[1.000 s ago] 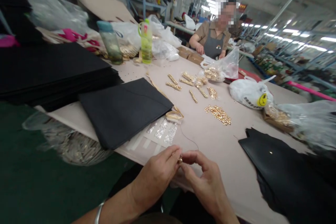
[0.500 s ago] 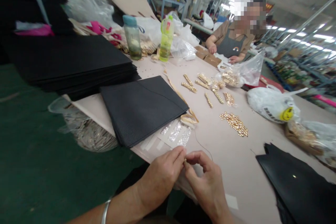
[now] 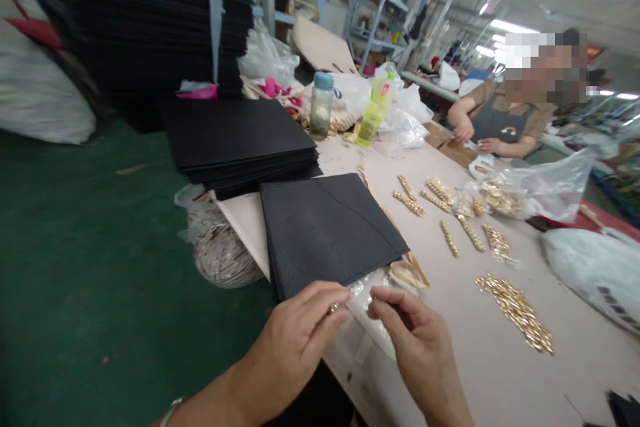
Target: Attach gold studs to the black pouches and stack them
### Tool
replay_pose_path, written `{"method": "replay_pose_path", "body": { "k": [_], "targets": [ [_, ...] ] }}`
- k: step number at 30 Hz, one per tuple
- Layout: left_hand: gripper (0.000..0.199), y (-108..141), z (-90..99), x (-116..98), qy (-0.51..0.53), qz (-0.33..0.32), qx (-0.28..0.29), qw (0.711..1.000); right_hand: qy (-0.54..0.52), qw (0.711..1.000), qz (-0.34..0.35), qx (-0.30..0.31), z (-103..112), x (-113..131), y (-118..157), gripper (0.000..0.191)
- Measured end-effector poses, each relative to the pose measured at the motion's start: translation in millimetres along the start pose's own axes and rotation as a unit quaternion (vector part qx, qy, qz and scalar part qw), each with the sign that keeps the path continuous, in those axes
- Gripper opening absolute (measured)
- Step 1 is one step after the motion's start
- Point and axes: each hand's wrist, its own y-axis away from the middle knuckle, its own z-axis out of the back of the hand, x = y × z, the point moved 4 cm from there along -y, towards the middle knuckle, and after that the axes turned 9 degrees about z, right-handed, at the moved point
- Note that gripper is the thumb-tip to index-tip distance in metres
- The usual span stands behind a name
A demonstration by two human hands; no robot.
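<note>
My left hand [image 3: 305,330] is closed over a small gold metal piece [image 3: 333,308], which shows between thumb and fingers. My right hand [image 3: 417,333] is a short way to its right, with thumb and forefinger pinched together. What they pinch, if anything, is too small to make out. Under and just beyond the hands lie clear plastic packets [image 3: 373,280] on the table edge. A stack of black sheets [image 3: 330,233] lies beyond my left hand, with a dark thread across its top. Loose gold pieces [image 3: 520,313] are heaped to the right.
Rows of gold pieces [image 3: 409,205] lie mid-table near a clear bag [image 3: 550,187]. A taller black stack [image 3: 240,140], a blue-lidded bottle [image 3: 321,107] and a yellow-green bottle [image 3: 375,110] stand at the back. Across the table sits a co-worker [image 3: 500,120]. A bundle [image 3: 225,253] is below the left edge.
My hands have come apart from each other; before, their fingertips met over a small piece. The view has swung left, so things on the table appear farther right.
</note>
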Motion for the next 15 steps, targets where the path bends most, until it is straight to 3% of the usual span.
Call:
{"method": "replay_pose_path", "body": {
  "k": [3, 5, 7, 10, 12, 15],
  "targets": [
    [0.027, 3, 30.9, 31, 0.141, 0.213, -0.066, 0.965, 0.053, 0.997, 0.049, 0.007, -7, 2, -45, 0.023],
    [0.034, 6, 45.4, 48, 0.208, 0.296, -0.106, 0.926, 0.109, 0.988, 0.106, 0.032, -20, 6, -75, 0.022],
    [0.039, 9, 54.6, 62, 0.250, 0.336, -0.133, 0.898, 0.192, 0.964, 0.174, 0.055, -37, 11, -98, 0.023],
    [0.041, 14, 60.5, 76, 0.275, 0.360, -0.155, 0.878, 0.329, 0.906, 0.254, 0.086, -59, 15, -112, 0.026],
    [0.041, 16, 59.9, 82, 0.267, 0.371, -0.148, 0.877, 0.379, 0.877, 0.270, 0.116, -64, 14, -110, 0.025],
    [0.034, 18, 59.7, 85, 0.221, 0.357, -0.149, 0.895, 0.384, 0.869, 0.274, 0.152, -57, 11, -96, 0.022]
  ]
}}
